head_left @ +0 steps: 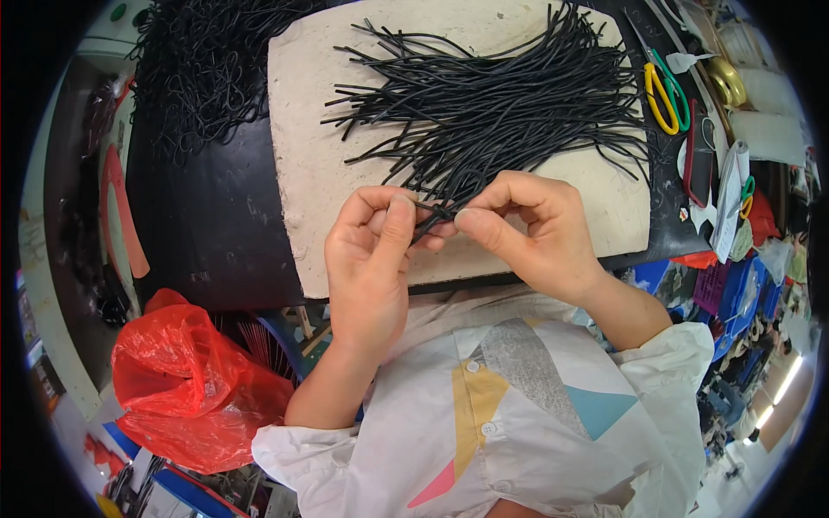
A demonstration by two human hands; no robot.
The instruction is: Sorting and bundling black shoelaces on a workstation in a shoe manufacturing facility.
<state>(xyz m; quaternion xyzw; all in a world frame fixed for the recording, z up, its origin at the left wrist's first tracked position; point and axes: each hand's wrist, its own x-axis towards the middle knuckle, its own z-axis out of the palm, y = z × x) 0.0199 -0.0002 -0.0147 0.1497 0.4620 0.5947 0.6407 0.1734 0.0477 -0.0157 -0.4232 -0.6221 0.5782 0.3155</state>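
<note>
Evidently, black cord [442, 212] is pinched in fingertip grip of left hand [370, 250] and right hand [546, 231], over pale board [302, 164], near bunched cords [509, 99]; best held firm at crossing, drawn evenly.

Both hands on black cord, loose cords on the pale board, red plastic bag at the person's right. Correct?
No: head view shows the red plastic bag at the person's left. Rest stands: left hand and right hand on black cord, loose cords on the pale board.
</note>
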